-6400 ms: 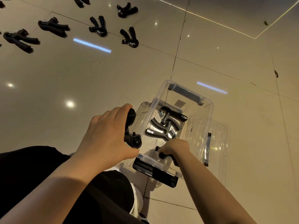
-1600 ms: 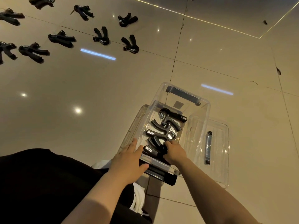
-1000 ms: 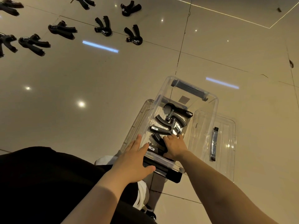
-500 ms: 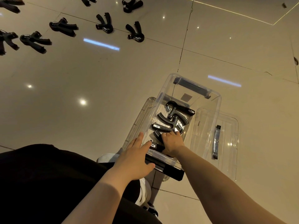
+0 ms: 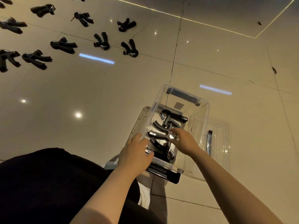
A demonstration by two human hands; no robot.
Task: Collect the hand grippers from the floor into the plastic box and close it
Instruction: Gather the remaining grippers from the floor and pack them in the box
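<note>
A clear plastic box (image 5: pixel 204 109) stands open on the tiled floor in front of me. Three black hand grippers lie inside it; the farthest one (image 5: pixel 174 116) is by the far wall, the nearest (image 5: pixel 160 151) by the near rim. My right hand (image 5: pixel 184 140) hovers over the box with relaxed fingers and holds nothing. My left hand (image 5: pixel 135 153) rests with straight fingers on the box's near left rim. Several black hand grippers lie on the floor at the upper left, the closest (image 5: pixel 130 48) beyond the box.
The clear lid (image 5: pixel 221 143) with a black latch lies flat on the floor, right of the box and partly under it. My dark-clothed knee (image 5: pixel 48 183) fills the lower left. A black box latch (image 5: pixel 165 172) sticks out at the near end.
My right hand has lifted off the nearest gripper in the box and drawn back to the right, empty. The view has tilted up, showing more grippers on the floor.
</note>
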